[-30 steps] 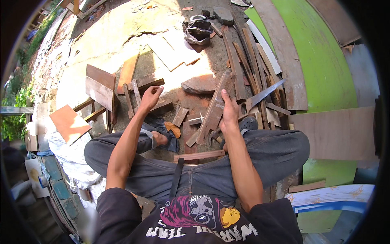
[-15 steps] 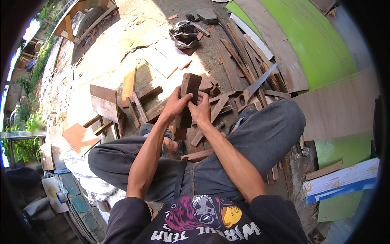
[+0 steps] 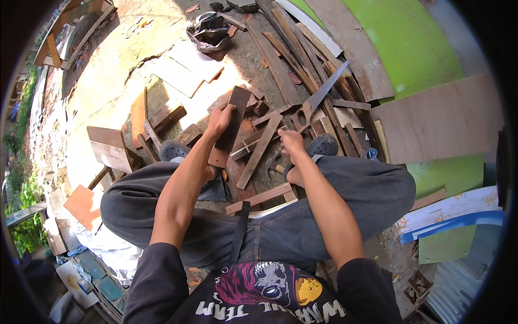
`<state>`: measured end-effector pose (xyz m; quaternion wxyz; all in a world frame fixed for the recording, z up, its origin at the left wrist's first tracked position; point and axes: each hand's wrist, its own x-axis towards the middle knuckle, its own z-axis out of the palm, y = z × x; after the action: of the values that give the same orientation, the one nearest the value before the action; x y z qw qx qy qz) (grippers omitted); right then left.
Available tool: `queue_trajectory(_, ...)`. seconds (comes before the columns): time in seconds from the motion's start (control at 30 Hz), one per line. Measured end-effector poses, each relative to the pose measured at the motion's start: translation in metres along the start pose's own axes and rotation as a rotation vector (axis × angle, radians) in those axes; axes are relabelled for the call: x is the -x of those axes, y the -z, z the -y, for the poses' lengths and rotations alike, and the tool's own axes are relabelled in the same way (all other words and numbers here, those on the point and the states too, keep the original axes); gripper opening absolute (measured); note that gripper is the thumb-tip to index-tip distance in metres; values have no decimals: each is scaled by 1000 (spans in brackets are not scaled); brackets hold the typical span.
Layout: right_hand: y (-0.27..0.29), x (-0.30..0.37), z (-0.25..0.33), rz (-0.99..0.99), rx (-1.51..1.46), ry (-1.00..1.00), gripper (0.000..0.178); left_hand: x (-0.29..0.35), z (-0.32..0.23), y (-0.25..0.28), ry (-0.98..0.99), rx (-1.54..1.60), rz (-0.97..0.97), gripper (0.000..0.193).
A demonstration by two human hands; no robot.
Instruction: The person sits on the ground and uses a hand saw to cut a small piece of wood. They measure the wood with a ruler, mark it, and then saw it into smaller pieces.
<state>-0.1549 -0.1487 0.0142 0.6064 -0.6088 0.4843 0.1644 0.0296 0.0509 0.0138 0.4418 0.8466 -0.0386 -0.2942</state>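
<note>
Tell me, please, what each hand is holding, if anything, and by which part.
The left hand holds a dark brown, flat rectangular wooden board by its left long edge, near the middle. Whether the right hand holds anything cannot be told.

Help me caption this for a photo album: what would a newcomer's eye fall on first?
Probably the bright green panel at the upper right, the loudest colour in view. Next, near the centre, the dark plank in the grip of the left hand and, above and right of the right hand, the handsaw with its pale blade. At the lower edge, the purple-and-yellow print on the dark shirt stands out too.
</note>
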Motion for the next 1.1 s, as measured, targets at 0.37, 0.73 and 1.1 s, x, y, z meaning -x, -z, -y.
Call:
queue_trajectory(0.37,-49,-60,-59,153,421,-155,97,32,114,-13,314,-46,-133,57)
queue_trajectory(0.73,-67,-85,-76,-318,157,-154,87,44,117,-26,325,-49,-157,62)
queue_trajectory(1.1,-42,-53,-110,-187,-268,-336,76,31,100,-31,261,-216,-158,65)
